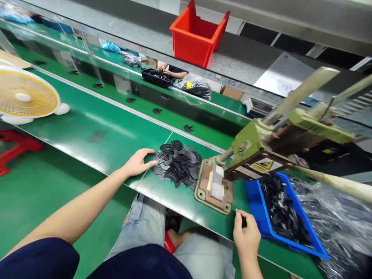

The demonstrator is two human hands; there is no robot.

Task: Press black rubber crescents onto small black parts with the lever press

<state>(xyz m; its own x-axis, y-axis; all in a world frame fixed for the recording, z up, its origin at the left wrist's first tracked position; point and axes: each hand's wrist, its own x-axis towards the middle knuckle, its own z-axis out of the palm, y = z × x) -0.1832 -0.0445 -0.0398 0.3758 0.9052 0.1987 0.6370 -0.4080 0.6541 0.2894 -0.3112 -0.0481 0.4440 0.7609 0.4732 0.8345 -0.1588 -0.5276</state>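
Note:
A loose pile of curved black plastic parts (180,164) lies on the green bench. My left hand (139,162) is at the pile's left edge, thumb and fingers apart, touching the outermost pieces. Right of the pile stands a green hand press (252,143) with a long lever; a pale metal fixture (217,184) sits on its base. Just below the press base, by the bench's front edge, my right hand (247,232) is closed with thumb and forefinger together. Whether anything small is pinched there cannot be made out.
A blue bin (305,217) of small black parts stands at right beside clear plastic bags (343,221). Behind runs a green conveyor (171,116) carrying several black parts. A red bin (192,42) sits on the shelf; a fan (26,93) stands left. Another person's hands (165,69) work beyond.

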